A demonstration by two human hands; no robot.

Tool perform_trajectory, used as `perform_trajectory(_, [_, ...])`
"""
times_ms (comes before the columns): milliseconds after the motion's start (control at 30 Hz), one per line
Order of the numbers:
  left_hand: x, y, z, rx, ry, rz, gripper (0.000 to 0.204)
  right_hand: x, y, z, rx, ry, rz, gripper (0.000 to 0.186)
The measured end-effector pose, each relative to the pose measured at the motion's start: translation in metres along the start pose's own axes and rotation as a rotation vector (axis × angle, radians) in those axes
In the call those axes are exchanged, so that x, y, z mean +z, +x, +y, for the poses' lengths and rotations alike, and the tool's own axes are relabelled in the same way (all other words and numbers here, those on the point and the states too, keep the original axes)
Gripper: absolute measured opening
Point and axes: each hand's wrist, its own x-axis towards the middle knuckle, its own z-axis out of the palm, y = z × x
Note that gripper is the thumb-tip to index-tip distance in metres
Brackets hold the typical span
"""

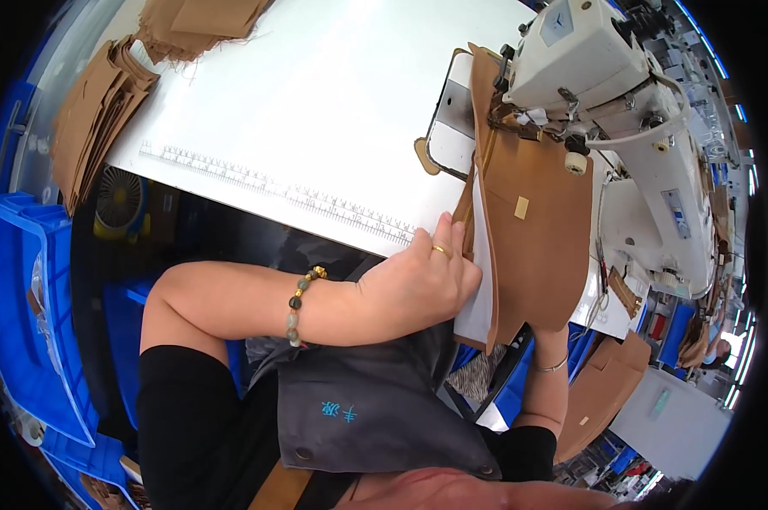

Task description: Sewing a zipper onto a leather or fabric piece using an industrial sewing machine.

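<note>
A brown leather-like panel (541,246) with a small tan patch lies under the head of a white sewing machine (584,59). Along its left side run a brown edge strip and a white lining sheet (481,280). My left hand (435,272), wearing a ring, has its fingers closed on that left edge, over the table's front edge. From below, my right hand (551,334) reaches under the near right corner of the panel, which hides its fingers. Near the needle, the panel's far end passes beneath the machine's foot.
The white table (316,102) carries a printed ruler (273,189) along its front edge. Stacks of brown pieces (103,119) lie at the far left. Blue bins (39,289) stand at the left. More brown panels (601,391) hang at the right. Scissors (601,293) lie beside the machine.
</note>
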Motion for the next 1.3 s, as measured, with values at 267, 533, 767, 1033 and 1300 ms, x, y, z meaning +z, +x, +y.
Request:
perform_trajectory(267, [0.003, -0.001, -0.001, 0.025, -0.02, -0.003, 0.013, -0.006, 0.014, 0.011, 0.054, 0.117, -0.037, 0.034])
perform_trajectory(533, [0.0, 0.0, -0.001, 0.019, -0.036, 0.004, 0.013, -0.011, 0.037, 0.048, 0.43, 0.515, 0.062, 0.032])
perform_trajectory(767, [0.001, 0.001, 0.0, 0.018, -0.024, -0.014, 0.014, -0.023, 0.016, 0.042, 0.395, 0.447, 0.012, 0.03])
perform_trajectory(1033, [-0.002, 0.003, -0.002, 0.029, -0.048, -0.02, 0.014, -0.01, -0.061, 0.001, -0.122, -0.007, -0.287, 0.028])
perform_trajectory(1300, [-0.006, 0.001, -0.003, 0.084, -0.023, -0.047, 0.015, -0.015, -0.062, 0.006, -0.085, 0.026, -0.113, 0.027])
